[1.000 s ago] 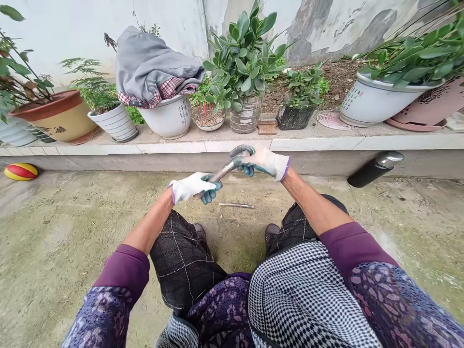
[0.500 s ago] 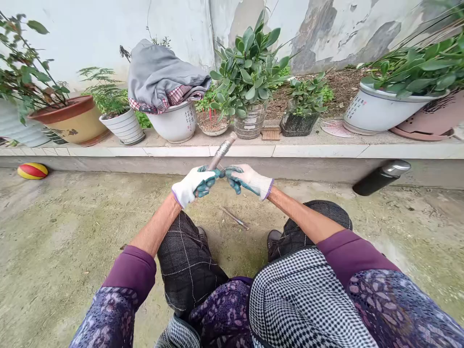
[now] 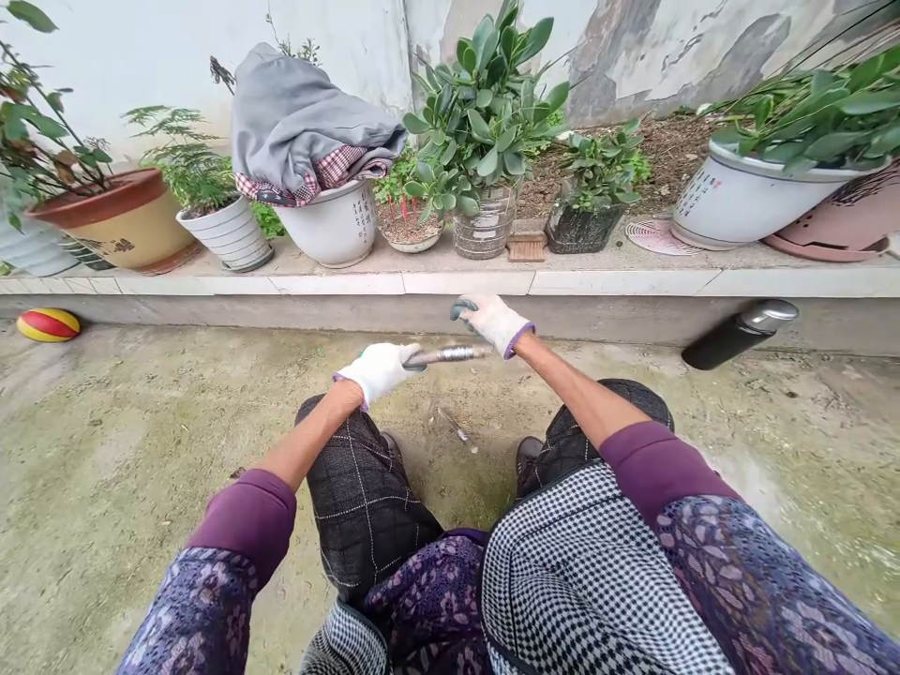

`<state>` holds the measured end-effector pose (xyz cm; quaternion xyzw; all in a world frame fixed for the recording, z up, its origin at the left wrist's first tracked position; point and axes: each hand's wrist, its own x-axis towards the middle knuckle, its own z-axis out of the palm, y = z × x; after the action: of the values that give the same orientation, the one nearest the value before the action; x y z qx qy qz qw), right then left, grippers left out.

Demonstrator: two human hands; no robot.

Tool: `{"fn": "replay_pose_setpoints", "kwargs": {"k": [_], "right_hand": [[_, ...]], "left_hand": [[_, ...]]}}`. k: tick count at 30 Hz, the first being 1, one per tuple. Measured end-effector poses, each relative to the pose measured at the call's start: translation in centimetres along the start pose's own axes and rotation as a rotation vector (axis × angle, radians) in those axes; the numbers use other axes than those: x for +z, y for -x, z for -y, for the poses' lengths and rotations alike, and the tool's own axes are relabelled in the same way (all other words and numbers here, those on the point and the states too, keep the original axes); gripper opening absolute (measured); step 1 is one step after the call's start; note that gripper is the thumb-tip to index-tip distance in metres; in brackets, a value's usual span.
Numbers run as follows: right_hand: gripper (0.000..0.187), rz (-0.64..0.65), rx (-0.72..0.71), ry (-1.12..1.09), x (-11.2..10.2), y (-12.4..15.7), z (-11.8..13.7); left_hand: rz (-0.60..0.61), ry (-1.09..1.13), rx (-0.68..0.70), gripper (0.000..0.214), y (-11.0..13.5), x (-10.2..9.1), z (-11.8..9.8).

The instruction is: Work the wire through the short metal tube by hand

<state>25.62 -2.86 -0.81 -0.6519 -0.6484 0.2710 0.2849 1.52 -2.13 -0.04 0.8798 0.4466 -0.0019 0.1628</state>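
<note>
My left hand [image 3: 383, 371], in a white glove with blue-green coated fingers and a purple cuff, is closed around a wooden stick [image 3: 428, 357]. Silvery wire [image 3: 460, 353] is wound around the stick's far part, which points right. Above and to the right of the stick's tip, my right hand [image 3: 490, 319] wears a matching glove. Its fingers are curled together, and whatever they pinch is too small to make out. A thinner stick [image 3: 454, 427] lies on the ground between my shoes, partly blurred.
Along the tiled ledge [image 3: 464, 282] stand several potted plants, including a leafy jade plant [image 3: 485, 103]. Grey cloth [image 3: 309, 112] covers one white pot. A wooden brush [image 3: 526, 247] lies on the ledge. Below are a black thermos [image 3: 735, 337] and a red-yellow ball [image 3: 48, 324].
My hands have moved apart. The wire-wound stick has swung from slanting upward to nearly level, pointing right. My right hand has risen and shifted right, away from my left.
</note>
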Motion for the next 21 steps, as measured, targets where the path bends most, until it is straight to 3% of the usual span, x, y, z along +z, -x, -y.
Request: {"fn": "replay_pose_setpoints", "kwargs": {"k": [3, 6, 9, 11, 15, 18, 21], "right_hand": [[0.03, 0.097, 0.064, 0.007, 1.6, 0.7, 0.1], [0.028, 0.247, -0.131, 0.148, 3.8, 2.9, 1.4], [0.028, 0.313, -0.292, 0.31, 4.6, 4.6, 3.2], [0.026, 0.301, -0.323, 0.347, 3.8, 4.6, 4.2], [0.024, 0.123, -0.251, 0.227, 0.4, 2.0, 3.9], [0.027, 0.059, -0.078, 0.069, -0.7, 0.0, 1.8], [0.025, 0.079, -0.02, 0.066, 0.9, 0.0, 0.4]], "left_hand": [[-0.166, 0.145, 0.001, 0.024, 0.1, -1.3, 1.2], [-0.227, 0.113, -0.046, 0.028, -0.3, -2.2, 2.7], [-0.07, -0.21, -0.129, 0.032, -1.0, -2.4, 3.2], [0.042, -0.42, -0.122, 0.033, -1.4, -2.2, 2.9], [0.183, -0.568, 0.051, 0.033, -1.4, -1.7, 1.6], [0.064, -0.48, 0.034, 0.034, -0.9, -1.8, 1.2], [-0.13, -0.338, -0.069, 0.039, -0.6, -2.3, 1.5]]}}
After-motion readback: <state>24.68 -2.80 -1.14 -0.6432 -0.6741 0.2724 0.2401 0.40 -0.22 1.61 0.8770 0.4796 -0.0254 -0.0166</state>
